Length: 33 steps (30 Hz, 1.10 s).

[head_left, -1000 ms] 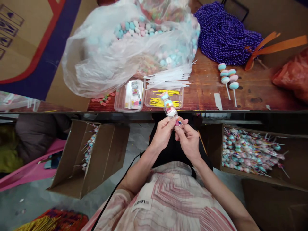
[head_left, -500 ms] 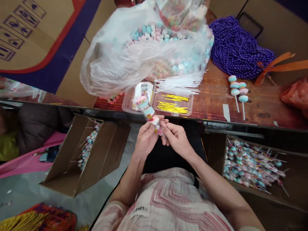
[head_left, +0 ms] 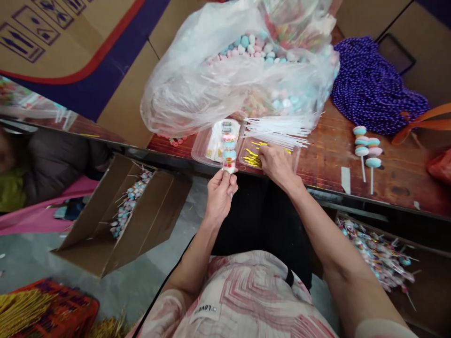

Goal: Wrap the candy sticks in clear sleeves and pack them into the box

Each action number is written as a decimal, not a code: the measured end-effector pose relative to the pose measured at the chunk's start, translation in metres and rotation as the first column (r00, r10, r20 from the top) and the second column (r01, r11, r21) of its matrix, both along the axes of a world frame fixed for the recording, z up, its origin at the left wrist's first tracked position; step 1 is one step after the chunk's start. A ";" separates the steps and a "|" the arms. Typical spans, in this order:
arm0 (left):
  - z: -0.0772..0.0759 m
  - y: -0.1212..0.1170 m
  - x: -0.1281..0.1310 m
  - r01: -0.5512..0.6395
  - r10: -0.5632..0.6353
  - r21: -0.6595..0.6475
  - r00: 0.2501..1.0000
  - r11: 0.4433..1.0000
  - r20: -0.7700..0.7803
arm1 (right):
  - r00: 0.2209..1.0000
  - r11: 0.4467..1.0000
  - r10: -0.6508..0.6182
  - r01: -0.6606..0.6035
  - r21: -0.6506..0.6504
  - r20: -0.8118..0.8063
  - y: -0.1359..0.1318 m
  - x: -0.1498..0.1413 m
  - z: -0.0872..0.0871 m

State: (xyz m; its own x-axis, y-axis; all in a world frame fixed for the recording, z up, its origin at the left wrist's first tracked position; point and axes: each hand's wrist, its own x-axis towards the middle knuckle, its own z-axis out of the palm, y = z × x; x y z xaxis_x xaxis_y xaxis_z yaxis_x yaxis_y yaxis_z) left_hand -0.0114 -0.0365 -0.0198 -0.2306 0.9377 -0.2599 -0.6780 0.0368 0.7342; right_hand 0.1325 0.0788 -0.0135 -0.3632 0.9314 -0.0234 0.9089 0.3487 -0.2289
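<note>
From my far seat, I see the left hand (head_left: 221,190) pinching the lower end of the wrapped candy stack (head_left: 229,154), which is at twelve o'clock from it. The right hand (head_left: 276,162), at two o'clock from the left, is down among the yellow strips (head_left: 251,158) in the clear tray (head_left: 295,160); I cannot tell whether it grasps one. To do this well, I would separate only a single strip, and I would want the left pinch firm, so that the wrapper (head_left: 229,137) does not loosen.

Reddish-brown wood tabletop (head_left: 327,150) carries translucent candy bag (head_left: 197,89), two clear plastic trays (head_left: 200,146) side by side, small red rings (head_left: 173,142), purple cord bundle (head_left: 375,84), candy pops (head_left: 361,151), white scrap (head_left: 346,180).
</note>
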 end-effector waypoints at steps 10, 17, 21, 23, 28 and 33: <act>0.003 0.010 0.004 0.008 -0.010 -0.058 0.999 0.998 -0.033 | 0.989 0.992 -0.124 0.122 -0.029 -0.076 -0.001 0.006 0.014; -0.002 0.014 0.022 -0.014 0.011 -0.030 0.992 0.999 -0.124 | 0.407 0.973 -0.217 0.020 -0.229 -0.887 -0.057 0.019 0.014; -0.003 0.010 0.040 0.036 -0.040 -0.030 0.987 0.999 -0.154 | 0.160 0.926 -0.377 0.063 -0.371 -0.912 -0.097 0.008 0.003; -0.005 0.006 0.049 0.077 -0.080 -0.023 0.979 0.997 -0.190 | 0.090 0.904 -0.406 0.186 -0.385 -0.910 -0.107 0.005 -0.004; -0.013 -0.005 0.066 0.175 -0.159 0.037 0.950 0.984 -0.268 | 0.187 0.892 -0.371 0.346 -0.293 -0.910 -0.115 0.016 -0.011; -0.016 -0.010 0.074 0.220 -0.187 0.098 0.945 0.971 -0.269 | 0.270 0.904 -0.343 0.354 -0.239 -0.899 -0.122 0.029 -0.008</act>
